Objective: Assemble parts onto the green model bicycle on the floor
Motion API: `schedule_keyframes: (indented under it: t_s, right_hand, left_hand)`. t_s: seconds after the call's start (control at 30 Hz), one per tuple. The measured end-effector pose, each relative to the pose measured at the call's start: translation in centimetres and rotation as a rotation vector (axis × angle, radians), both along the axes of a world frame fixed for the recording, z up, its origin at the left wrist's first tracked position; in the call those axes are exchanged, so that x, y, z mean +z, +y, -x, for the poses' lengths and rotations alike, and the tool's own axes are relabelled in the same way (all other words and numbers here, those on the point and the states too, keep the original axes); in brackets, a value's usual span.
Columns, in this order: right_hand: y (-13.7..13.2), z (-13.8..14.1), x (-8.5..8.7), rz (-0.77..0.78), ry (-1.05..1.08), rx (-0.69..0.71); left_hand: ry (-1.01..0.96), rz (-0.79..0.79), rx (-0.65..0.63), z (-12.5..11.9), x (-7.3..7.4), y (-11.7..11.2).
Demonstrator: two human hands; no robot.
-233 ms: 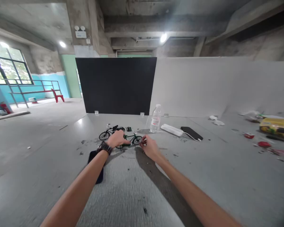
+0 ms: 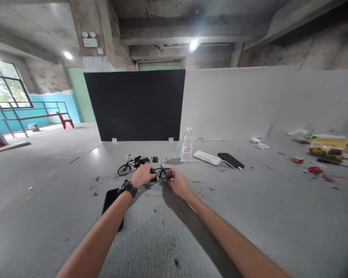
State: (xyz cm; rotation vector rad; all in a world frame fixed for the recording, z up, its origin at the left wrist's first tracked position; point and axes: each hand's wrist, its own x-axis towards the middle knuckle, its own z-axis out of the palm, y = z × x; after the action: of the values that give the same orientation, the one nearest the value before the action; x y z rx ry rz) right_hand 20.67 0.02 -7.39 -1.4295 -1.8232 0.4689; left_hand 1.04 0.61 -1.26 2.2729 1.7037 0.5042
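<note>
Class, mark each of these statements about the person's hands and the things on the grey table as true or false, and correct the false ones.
1. The left hand rests on a green model bicycle. True.
2. The right hand grips the water bottle. False: it is at the green bicycle's wheel; the bottle stands apart, behind.
3. A wristwatch is on the left wrist. True.
4. The black model bicycle lies right of the bottle. False: it is left of it.
5. A dark phone lies under the left forearm. True.

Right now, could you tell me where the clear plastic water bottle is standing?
The clear plastic water bottle stands upright mid-table in the head view, left of the white power strip.
</note>
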Motion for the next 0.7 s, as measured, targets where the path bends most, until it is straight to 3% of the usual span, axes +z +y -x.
schedule_keyframes:
  t_s: [0.27, 0.5, 0.7]
  right_hand:
    - [-0.12, 0.82, -0.32, 0.067, 0.073, 0.047]
    - [-0.77, 0.05, -0.07, 0.001, 0.027, -0.092]
    - [0.15, 0.34, -0.31, 0.040, 0.089, -0.158]
  left_hand:
    - [0.018, 0.005, -0.054, -0.01, -0.64, 0.38]
    - [0.023, 0.020, -0.052, -0.11, -0.31, 0.03]
    - [0.023, 0.032, -0.049, -0.25, 0.15, -0.19]
